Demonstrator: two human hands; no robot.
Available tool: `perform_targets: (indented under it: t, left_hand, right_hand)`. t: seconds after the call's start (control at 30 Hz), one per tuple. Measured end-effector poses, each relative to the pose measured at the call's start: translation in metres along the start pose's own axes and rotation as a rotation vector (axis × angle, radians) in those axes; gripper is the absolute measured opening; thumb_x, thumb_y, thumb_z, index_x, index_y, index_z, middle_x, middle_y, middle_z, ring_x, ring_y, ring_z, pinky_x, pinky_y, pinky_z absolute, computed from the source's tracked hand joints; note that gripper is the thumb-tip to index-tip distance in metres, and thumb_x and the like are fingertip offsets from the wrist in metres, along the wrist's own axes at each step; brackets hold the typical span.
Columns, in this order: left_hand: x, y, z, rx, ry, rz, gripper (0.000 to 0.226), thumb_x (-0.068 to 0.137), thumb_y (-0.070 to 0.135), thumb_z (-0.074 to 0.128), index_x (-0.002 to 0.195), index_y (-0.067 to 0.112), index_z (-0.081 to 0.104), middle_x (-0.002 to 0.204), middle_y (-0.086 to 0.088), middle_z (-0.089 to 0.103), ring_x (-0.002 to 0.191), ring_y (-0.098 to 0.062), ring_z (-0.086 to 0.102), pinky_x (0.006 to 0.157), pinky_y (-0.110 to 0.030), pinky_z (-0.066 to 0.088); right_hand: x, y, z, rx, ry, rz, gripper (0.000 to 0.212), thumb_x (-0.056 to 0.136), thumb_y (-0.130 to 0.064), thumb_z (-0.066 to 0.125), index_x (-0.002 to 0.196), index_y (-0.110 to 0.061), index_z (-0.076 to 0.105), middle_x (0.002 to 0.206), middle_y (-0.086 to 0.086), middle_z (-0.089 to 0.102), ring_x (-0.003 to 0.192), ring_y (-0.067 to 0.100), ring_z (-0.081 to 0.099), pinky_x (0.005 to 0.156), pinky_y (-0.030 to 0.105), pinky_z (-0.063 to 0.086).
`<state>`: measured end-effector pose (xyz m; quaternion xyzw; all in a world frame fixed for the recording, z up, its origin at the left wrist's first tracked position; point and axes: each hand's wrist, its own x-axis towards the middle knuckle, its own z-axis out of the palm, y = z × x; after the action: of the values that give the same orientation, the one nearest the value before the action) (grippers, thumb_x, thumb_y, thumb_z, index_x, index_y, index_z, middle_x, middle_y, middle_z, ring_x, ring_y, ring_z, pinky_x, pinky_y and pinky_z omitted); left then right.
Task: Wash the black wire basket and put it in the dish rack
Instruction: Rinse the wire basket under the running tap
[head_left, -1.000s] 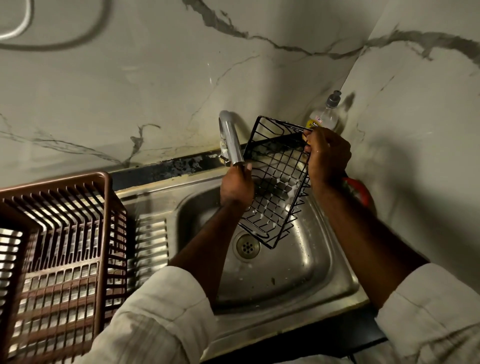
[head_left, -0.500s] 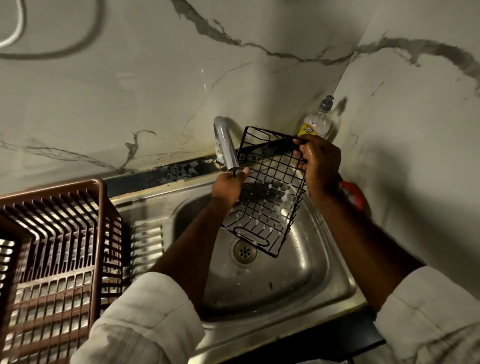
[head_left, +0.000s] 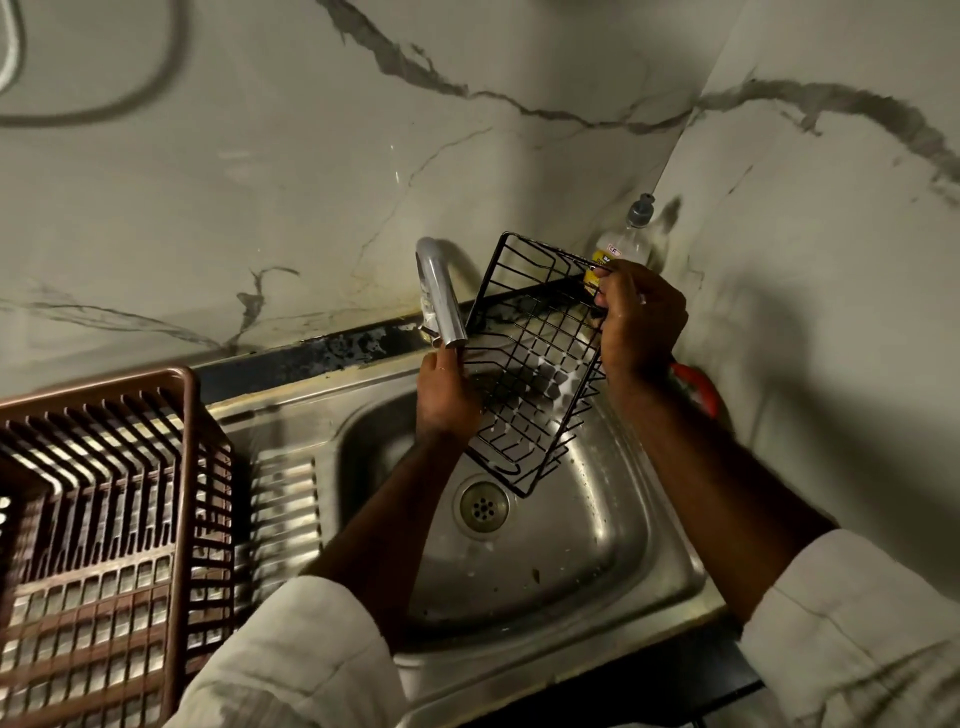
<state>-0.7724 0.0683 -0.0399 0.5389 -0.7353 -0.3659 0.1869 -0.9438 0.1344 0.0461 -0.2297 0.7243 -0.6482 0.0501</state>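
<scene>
Dark surface (head_left: 675, 680) along the near edge, with a steel sink (head_left: 691, 577) sunk into it. Drain (head_left: 483, 505) in the wet bowl, ribbed drainboard (head_left: 283, 514) to its left. Just beside those ribs, at far left, a brown slatted rack (head_left: 192, 467). At the back rim, a chrome tap (head_left: 439, 296). In the back right corner, a clear bottle (head_left: 626, 244); near it, a red thing (head_left: 698, 387), partly hidden.

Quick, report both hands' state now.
Left hand: at the black wire basket's left edge, grip cannot be told.
Right hand: grips the basket's upper right rim.
</scene>
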Motion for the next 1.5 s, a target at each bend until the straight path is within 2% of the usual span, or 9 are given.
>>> perform_targets:
  t: [0.27, 0.4, 0.47, 0.57, 0.77, 0.9, 1.1, 1.27, 1.5]
  left_hand:
    - [0.002, -0.024, 0.005, -0.406, -0.268, -0.304, 0.014, 0.096, 0.025, 0.062, 0.11, 0.02, 0.062, 0.107, -0.007, 0.068, 0.096, -0.026, 0.067, 0.086, -0.041, 0.058]
    - [0.01, -0.016, 0.001, -0.471, -0.26, -0.487, 0.037, 0.093, 0.051, 0.062, 0.097, 0.015, 0.067, 0.093, -0.005, 0.067, 0.083, -0.019, 0.061, 0.077, -0.032, 0.051]
    - [0.011, -0.012, -0.001, -0.487, -0.224, -0.502, 0.032, 0.091, 0.049, 0.066, 0.097, 0.017, 0.068, 0.101, -0.005, 0.07, 0.093, -0.02, 0.065, 0.088, -0.036, 0.054]
    - [0.008, -0.002, -0.002, -0.411, -0.079, -0.478, 0.027, 0.09, 0.045, 0.07, 0.086, 0.021, 0.06, 0.093, -0.001, 0.065, 0.081, -0.012, 0.059, 0.065, -0.023, 0.045]
    - [0.007, 0.002, 0.008, -0.138, 0.072, -0.343, 0.046, 0.093, 0.033, 0.069, 0.129, 0.009, 0.052, 0.116, -0.003, 0.059, 0.097, -0.015, 0.056, 0.07, -0.023, 0.045]
    - [0.014, -0.005, 0.019, -0.301, 0.126, -0.426, 0.032, 0.092, 0.011, 0.064, 0.122, 0.012, 0.057, 0.12, -0.009, 0.062, 0.107, -0.026, 0.063, 0.089, -0.04, 0.058]
    - [0.005, -0.004, 0.018, -0.927, 0.032, -0.766, 0.018, 0.1, 0.021, 0.055, 0.117, 0.016, 0.056, 0.102, -0.008, 0.066, 0.085, -0.018, 0.062, 0.065, -0.028, 0.054]
    - [0.009, 0.0, 0.006, -1.022, 0.016, -0.826, 0.011, 0.1, 0.019, 0.05, 0.097, 0.014, 0.059, 0.074, 0.001, 0.047, 0.056, -0.008, 0.038, 0.046, -0.02, 0.035]
    - [0.01, -0.004, 0.004, -0.997, -0.062, -0.835, 0.014, 0.098, 0.021, 0.053, 0.106, 0.014, 0.062, 0.079, 0.0, 0.049, 0.064, -0.01, 0.043, 0.055, -0.022, 0.041]
  right_hand:
    - [-0.002, -0.007, -0.002, 0.094, -0.17, -0.036, 0.02, 0.078, -0.015, 0.059, 0.087, -0.009, 0.077, 0.07, 0.002, 0.071, 0.054, 0.004, 0.057, 0.05, 0.021, 0.042]
    - [-0.005, -0.013, 0.001, 0.17, -0.18, -0.007, 0.018, 0.078, -0.014, 0.059, 0.08, -0.02, 0.075, 0.072, 0.002, 0.073, 0.058, 0.009, 0.058, 0.052, 0.023, 0.042]
    - [-0.004, -0.012, 0.002, 0.163, -0.163, 0.001, 0.016, 0.077, -0.022, 0.059, 0.078, -0.023, 0.075, 0.067, -0.003, 0.07, 0.06, 0.011, 0.06, 0.053, 0.023, 0.043]
    - [-0.005, -0.011, 0.005, 0.118, -0.097, -0.009, 0.018, 0.077, -0.03, 0.058, 0.072, -0.024, 0.075, 0.061, -0.005, 0.066, 0.06, 0.019, 0.061, 0.055, 0.028, 0.042]
    - [-0.003, -0.006, 0.01, -0.006, -0.002, -0.026, 0.014, 0.082, -0.02, 0.058, 0.073, -0.013, 0.066, 0.061, -0.002, 0.061, 0.058, 0.02, 0.054, 0.055, 0.04, 0.047]
    - [-0.004, -0.003, 0.007, -0.053, 0.052, -0.054, 0.017, 0.083, -0.019, 0.057, 0.072, -0.013, 0.068, 0.067, -0.002, 0.066, 0.068, 0.019, 0.061, 0.063, 0.039, 0.053]
    - [-0.002, 0.0, 0.003, 0.021, 0.08, -0.003, 0.015, 0.082, -0.017, 0.059, 0.07, -0.015, 0.067, 0.062, -0.01, 0.059, 0.061, 0.013, 0.052, 0.057, 0.03, 0.042]
    - [0.0, -0.001, 0.001, 0.054, 0.054, -0.011, 0.014, 0.081, -0.018, 0.059, 0.071, -0.011, 0.067, 0.063, -0.007, 0.06, 0.063, 0.023, 0.057, 0.057, 0.033, 0.043]
    - [-0.001, -0.004, -0.004, 0.033, -0.015, -0.052, 0.017, 0.084, -0.011, 0.055, 0.073, -0.002, 0.063, 0.058, -0.01, 0.052, 0.058, 0.011, 0.046, 0.056, 0.024, 0.037]
